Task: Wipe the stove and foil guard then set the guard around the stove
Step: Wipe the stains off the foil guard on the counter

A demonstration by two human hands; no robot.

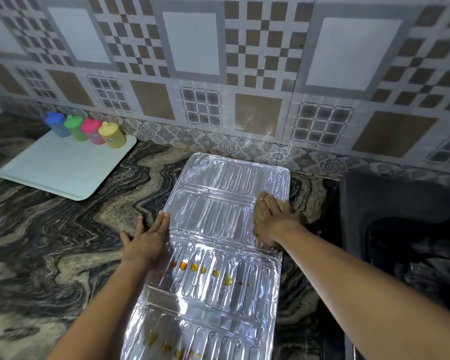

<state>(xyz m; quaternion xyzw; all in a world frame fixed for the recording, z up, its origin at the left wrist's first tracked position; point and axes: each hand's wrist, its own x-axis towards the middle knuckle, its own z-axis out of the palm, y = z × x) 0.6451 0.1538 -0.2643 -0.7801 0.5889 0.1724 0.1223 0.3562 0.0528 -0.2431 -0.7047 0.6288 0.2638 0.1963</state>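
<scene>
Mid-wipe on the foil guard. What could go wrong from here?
1. The cloth under the right hand works at the foil guard's right edge; thin foil may crease or tear.
2. Orange drops on the nearer panels are unwiped; a pass could smear them.
3. The left hand pins only the left edge; the guard may slide.

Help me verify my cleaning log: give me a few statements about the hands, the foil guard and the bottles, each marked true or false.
1. The foil guard lies unfolded on the counter. True.
2. The left hand holds the cloth. False: the right hand holds it on the guard's right edge; the left hand rests flat at the guard's left edge.
3. Orange drops sit on the guard's nearer panels. True.
4. The four bottles stand on the guard. False: they stand on a white tray.
</scene>
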